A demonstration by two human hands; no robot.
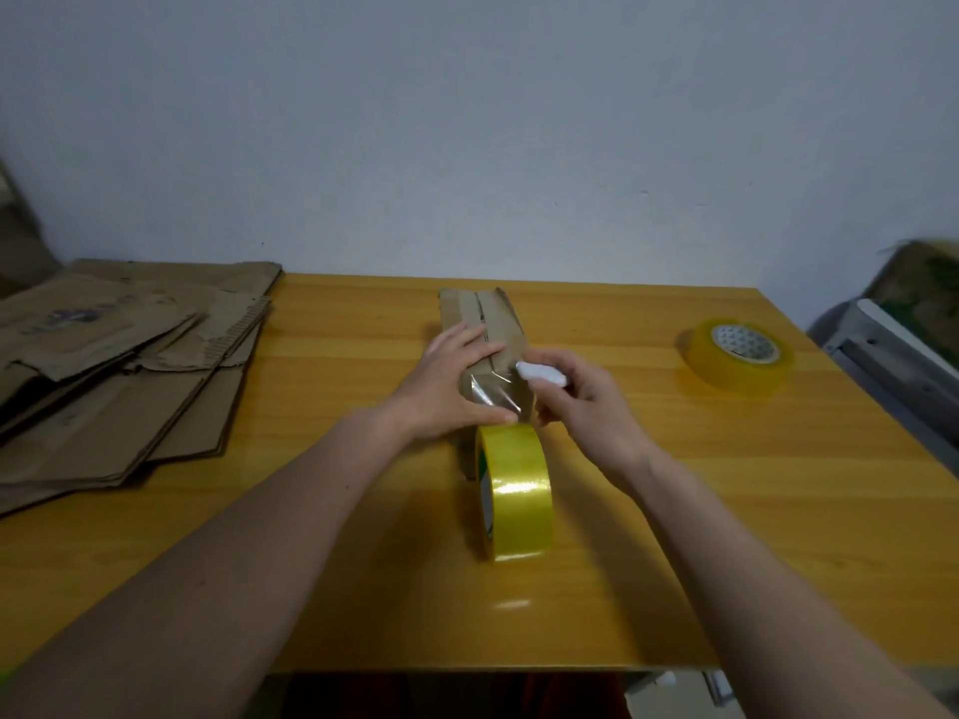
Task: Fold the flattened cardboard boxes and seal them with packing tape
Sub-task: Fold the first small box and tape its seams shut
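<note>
A small folded cardboard box (480,313) lies in the middle of the yellow table (674,485), its top seam running away from me. My left hand (451,376) rests flat on the box top, thumb at the near edge. A strip of clear tape (493,394) runs from the box's near end down to a yellow tape roll (516,493) standing on edge just in front. My right hand (586,402) grips a small white cutter (539,373) whose tip is at the tape by the box's right edge.
A stack of flattened cardboard boxes (119,365) covers the table's left side. A second yellow tape roll (737,360) lies flat at the back right. A white wall stands behind the table. Grey metal framing (882,355) sits off the right edge.
</note>
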